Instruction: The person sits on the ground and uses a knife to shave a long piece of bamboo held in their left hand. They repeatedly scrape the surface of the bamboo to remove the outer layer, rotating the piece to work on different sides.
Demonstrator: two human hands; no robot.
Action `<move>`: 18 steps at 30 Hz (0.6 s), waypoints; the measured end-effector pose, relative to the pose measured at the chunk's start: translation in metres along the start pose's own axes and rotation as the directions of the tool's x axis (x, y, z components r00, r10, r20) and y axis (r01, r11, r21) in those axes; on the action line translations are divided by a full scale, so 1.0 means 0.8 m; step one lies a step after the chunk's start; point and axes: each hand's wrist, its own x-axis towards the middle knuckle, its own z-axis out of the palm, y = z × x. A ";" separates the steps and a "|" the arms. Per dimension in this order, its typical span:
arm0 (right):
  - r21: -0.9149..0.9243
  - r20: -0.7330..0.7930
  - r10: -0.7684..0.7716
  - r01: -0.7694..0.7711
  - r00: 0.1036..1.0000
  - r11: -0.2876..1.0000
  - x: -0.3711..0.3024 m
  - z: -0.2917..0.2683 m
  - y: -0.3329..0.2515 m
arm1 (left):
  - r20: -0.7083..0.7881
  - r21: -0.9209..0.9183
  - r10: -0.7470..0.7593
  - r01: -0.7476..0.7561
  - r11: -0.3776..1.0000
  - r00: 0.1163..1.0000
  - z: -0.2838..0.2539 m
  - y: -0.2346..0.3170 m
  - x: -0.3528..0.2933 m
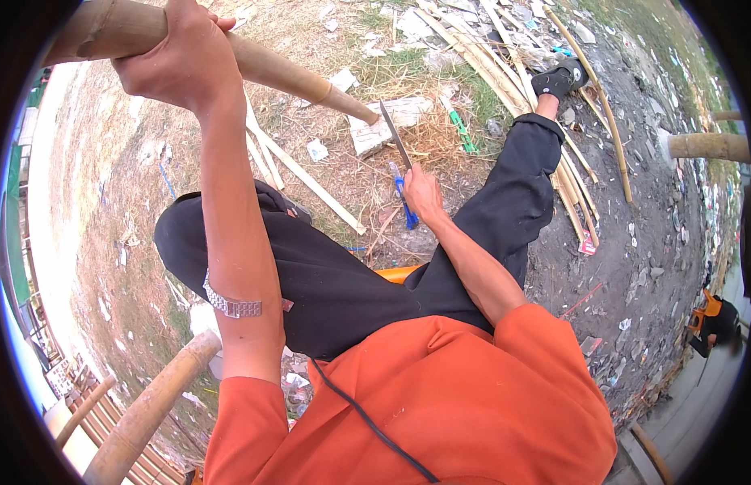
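My left hand (181, 65) squeezes the pole (282, 71); my right hand (423, 194) squeezes the knife (396, 136). The pole looks stiff, heavy; grab the thick end.

One left hand (185, 63) and one right hand (424, 194), two in all, are holding one bamboo pole (286, 76) and one knife (396, 137). One metal-link wristwatch (234, 306), one wooden block (371, 140), one green plastic piece (462, 132), one blue plastic piece (409, 215) and one other person (720, 325) are showing.

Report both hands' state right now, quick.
Left hand: closed, gripping the bamboo pole.
Right hand: closed, holding the knife, blade beside the pole's lower end.
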 end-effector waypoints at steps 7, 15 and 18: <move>0.227 -0.266 0.006 0.056 0.964 0.972 0.003 -0.043 -0.054 | 0.025 -0.034 0.070 -0.069 0.997 0.997 -0.001 -0.004 0.000; 0.274 -0.103 -0.021 0.049 0.994 0.961 -0.004 -0.056 -0.075 | -0.125 0.105 0.031 -0.018 0.994 0.992 0.012 0.026 -0.028; 0.025 -0.020 0.008 -0.007 1.000 1.000 -0.019 -0.012 -0.023 | -0.071 0.073 0.007 -0.002 0.997 0.997 0.000 0.014 -0.019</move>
